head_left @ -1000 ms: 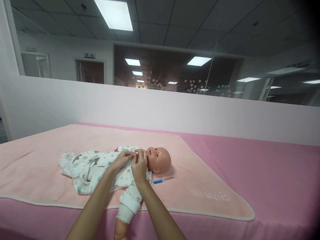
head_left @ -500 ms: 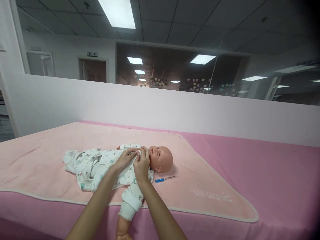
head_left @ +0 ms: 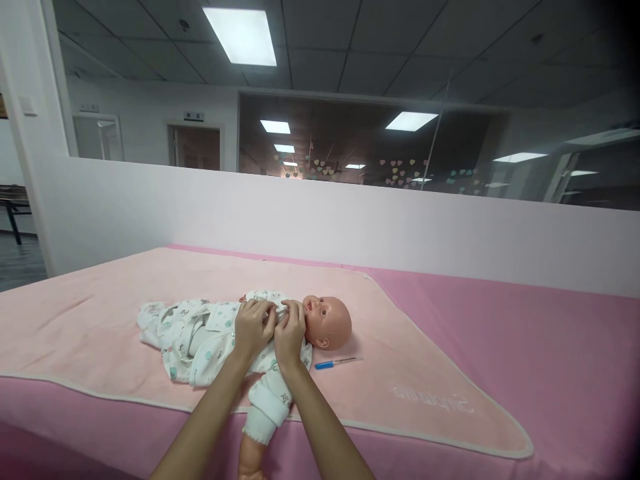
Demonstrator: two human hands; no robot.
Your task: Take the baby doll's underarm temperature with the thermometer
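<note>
smooth plastic doll head [head_left: 331, 323], matt cloth blanket [head_left: 400, 367]

**Smooth Pink Cloth [head_left: 540, 340] Low Down, Small Pink, Yellow and Green Hearts [head_left: 396, 173] Up High**

A soft peach blanket [head_left: 405, 353] with a white edge lies on top of the cloth. It has white letters [head_left: 433, 399], too blurry to read. A thin see-through stick with a blue end [head_left: 336, 363] lies on the blanket. Behind is a plain white wall [head_left: 350, 217]. Above it, the hearts sit in rows. A bright white square light [head_left: 243, 37] shines from the gray tiled ceiling [head_left: 320, 68]. There's a brown door [head_left: 199, 148] under a small dark sign [head_left: 194, 116]. A dark-legged table [head_left: 15, 208] stands far left.
</note>
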